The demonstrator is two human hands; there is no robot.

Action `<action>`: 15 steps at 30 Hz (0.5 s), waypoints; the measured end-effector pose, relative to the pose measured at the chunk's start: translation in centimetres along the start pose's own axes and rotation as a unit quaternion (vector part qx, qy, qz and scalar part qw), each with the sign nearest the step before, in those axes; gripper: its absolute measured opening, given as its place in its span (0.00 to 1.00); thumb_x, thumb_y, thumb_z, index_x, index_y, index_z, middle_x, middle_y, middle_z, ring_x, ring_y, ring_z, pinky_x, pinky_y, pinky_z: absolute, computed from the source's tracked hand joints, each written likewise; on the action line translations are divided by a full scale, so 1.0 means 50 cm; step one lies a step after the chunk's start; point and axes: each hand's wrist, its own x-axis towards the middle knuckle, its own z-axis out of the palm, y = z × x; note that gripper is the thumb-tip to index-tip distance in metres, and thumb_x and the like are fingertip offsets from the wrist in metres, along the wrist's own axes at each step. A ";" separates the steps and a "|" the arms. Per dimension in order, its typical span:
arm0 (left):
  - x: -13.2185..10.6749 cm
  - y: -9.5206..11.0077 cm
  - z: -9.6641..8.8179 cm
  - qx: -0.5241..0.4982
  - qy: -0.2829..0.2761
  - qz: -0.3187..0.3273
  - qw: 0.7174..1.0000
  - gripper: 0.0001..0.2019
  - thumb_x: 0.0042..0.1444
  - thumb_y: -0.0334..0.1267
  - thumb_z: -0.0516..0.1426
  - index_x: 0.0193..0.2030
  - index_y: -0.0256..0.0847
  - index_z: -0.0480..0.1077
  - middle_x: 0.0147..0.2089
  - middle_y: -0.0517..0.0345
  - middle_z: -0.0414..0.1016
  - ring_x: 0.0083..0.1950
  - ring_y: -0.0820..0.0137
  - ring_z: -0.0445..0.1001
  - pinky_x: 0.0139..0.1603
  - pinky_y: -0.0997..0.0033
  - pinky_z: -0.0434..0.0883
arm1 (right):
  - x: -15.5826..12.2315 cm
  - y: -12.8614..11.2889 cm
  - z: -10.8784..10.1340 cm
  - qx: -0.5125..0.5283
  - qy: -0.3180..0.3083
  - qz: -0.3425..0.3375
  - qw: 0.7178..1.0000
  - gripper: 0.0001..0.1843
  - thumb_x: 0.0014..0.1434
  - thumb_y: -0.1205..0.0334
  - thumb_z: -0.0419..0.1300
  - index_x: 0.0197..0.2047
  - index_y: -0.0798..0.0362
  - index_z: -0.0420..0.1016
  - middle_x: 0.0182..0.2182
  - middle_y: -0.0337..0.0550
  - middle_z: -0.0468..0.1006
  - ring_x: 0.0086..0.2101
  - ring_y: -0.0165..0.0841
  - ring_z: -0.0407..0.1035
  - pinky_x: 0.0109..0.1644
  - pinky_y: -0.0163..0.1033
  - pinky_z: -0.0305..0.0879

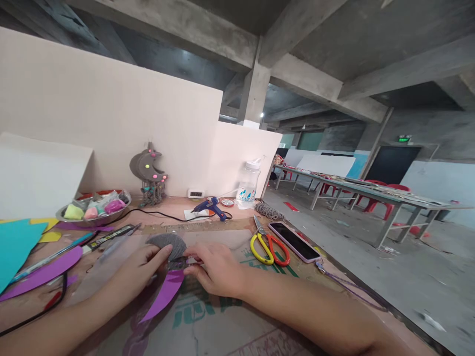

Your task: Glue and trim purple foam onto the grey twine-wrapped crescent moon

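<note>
My left hand [139, 269] and my right hand [213, 269] meet at the middle of the table over a small craft piece. It joins a grey felt piece [168, 243] to a purple curved foam strip [165, 294]. My left thumb and fingers pinch the grey felt's lower edge. My right fingers pinch the joint from the right side, pressed together. Both pieces lie on a clear plastic sheet over cardboard [222, 321].
Scissors [269, 247] with yellow and red handles and a phone [295, 241] lie to the right. A blue glue gun [210, 206], a water bottle [248, 185], a metal bowl of clay [94, 207] and a moon ornament [148, 173] stand behind. Coloured foam sheets [22, 247] lie left.
</note>
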 end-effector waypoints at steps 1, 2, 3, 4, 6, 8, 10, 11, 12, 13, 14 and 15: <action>0.001 -0.001 0.000 -0.003 -0.001 -0.003 1.000 0.24 0.51 0.59 0.46 0.19 0.40 0.62 0.21 0.59 0.65 0.27 0.66 0.68 0.29 0.69 0.65 | 0.000 0.000 0.000 0.008 0.000 0.003 1.000 0.15 0.62 0.53 0.50 0.47 0.53 0.64 0.35 0.42 0.76 0.33 0.31 0.68 0.36 0.35 0.60; 0.001 0.000 0.000 -0.007 0.003 -0.004 1.000 0.24 0.50 0.59 0.46 0.18 0.41 0.61 0.21 0.59 0.64 0.27 0.67 0.67 0.29 0.69 0.65 | -0.001 0.000 0.000 0.018 0.001 0.005 1.000 0.16 0.61 0.52 0.51 0.47 0.54 0.64 0.36 0.43 0.76 0.33 0.31 0.68 0.37 0.35 0.60; 0.001 0.003 -0.001 -0.012 0.009 -0.004 1.000 0.23 0.50 0.58 0.46 0.18 0.41 0.61 0.20 0.60 0.63 0.26 0.67 0.67 0.28 0.69 0.65 | -0.001 0.001 0.000 0.027 0.002 0.009 1.000 0.17 0.60 0.51 0.52 0.47 0.54 0.65 0.35 0.43 0.76 0.33 0.31 0.68 0.37 0.35 0.60; 0.000 0.008 -0.003 -0.017 0.016 -0.001 1.000 0.23 0.50 0.58 0.46 0.17 0.41 0.60 0.19 0.60 0.63 0.25 0.67 0.66 0.28 0.69 0.65 | -0.002 0.002 0.002 0.033 0.002 0.012 0.999 0.17 0.58 0.51 0.55 0.46 0.54 0.66 0.35 0.43 0.76 0.33 0.31 0.68 0.36 0.35 0.60; -0.002 0.021 -0.010 -0.026 0.034 -0.009 0.999 0.23 0.49 0.58 0.45 0.16 0.42 0.59 0.18 0.59 0.63 0.24 0.67 0.65 0.26 0.69 0.65 | -0.002 0.006 0.006 0.036 -0.010 0.018 0.999 0.14 0.54 0.55 0.58 0.41 0.53 0.69 0.32 0.42 0.76 0.31 0.31 0.67 0.35 0.34 0.59; -0.004 0.031 -0.016 -0.028 0.047 -0.022 0.998 0.22 0.49 0.58 0.44 0.17 0.42 0.59 0.19 0.59 0.63 0.24 0.67 0.65 0.26 0.69 0.65 | -0.001 0.010 0.012 0.045 -0.036 0.040 0.998 0.07 0.51 0.60 0.59 0.35 0.53 0.71 0.28 0.40 0.74 0.30 0.31 0.66 0.33 0.33 0.57; -0.004 0.032 -0.018 -0.030 0.051 -0.026 0.998 0.22 0.49 0.57 0.44 0.17 0.42 0.60 0.19 0.58 0.65 0.25 0.67 0.66 0.27 0.70 0.66 | 0.003 0.014 0.019 0.099 -0.063 0.088 0.989 0.06 0.53 0.60 0.58 0.33 0.53 0.72 0.26 0.38 0.72 0.28 0.29 0.64 0.32 0.32 0.56; -0.003 0.029 -0.017 -0.031 0.046 -0.023 0.998 0.23 0.49 0.58 0.45 0.17 0.41 0.60 0.19 0.58 0.65 0.25 0.67 0.66 0.27 0.70 0.66 | 0.005 0.015 0.022 0.142 -0.074 0.120 0.980 0.08 0.54 0.58 0.57 0.34 0.53 0.73 0.26 0.37 0.71 0.27 0.28 0.63 0.31 0.32 0.55; -0.001 0.023 -0.014 -0.034 0.037 -0.016 0.999 0.23 0.49 0.58 0.45 0.18 0.41 0.61 0.20 0.58 0.65 0.26 0.67 0.67 0.27 0.70 0.66 | 0.007 0.016 0.025 0.192 -0.085 0.148 0.966 0.11 0.56 0.55 0.56 0.34 0.53 0.74 0.25 0.36 0.70 0.26 0.27 0.61 0.30 0.31 0.55; 0.001 0.017 -0.011 -0.038 0.025 -0.006 0.999 0.22 0.49 0.58 0.46 0.18 0.41 0.62 0.20 0.58 0.66 0.27 0.67 0.67 0.28 0.70 0.66 | 0.009 0.018 0.027 0.242 -0.095 0.172 0.950 0.13 0.57 0.53 0.55 0.35 0.53 0.74 0.24 0.35 0.68 0.25 0.26 0.59 0.29 0.31 0.54; 0.003 0.010 -0.008 -0.040 0.016 0.002 0.999 0.22 0.50 0.57 0.47 0.19 0.41 0.62 0.21 0.59 0.67 0.27 0.67 0.68 0.29 0.70 0.66 | 0.011 0.020 0.030 0.288 -0.104 0.189 0.933 0.15 0.57 0.51 0.55 0.34 0.54 0.74 0.23 0.35 0.66 0.25 0.25 0.58 0.28 0.30 0.53; 0.004 0.004 -0.004 -0.042 0.011 0.006 0.999 0.23 0.51 0.57 0.47 0.19 0.40 0.62 0.21 0.59 0.67 0.28 0.67 0.68 0.30 0.71 0.66 | 0.013 0.022 0.032 0.326 -0.110 0.204 0.916 0.15 0.56 0.51 0.55 0.32 0.55 0.73 0.22 0.34 0.64 0.25 0.25 0.56 0.28 0.30 0.53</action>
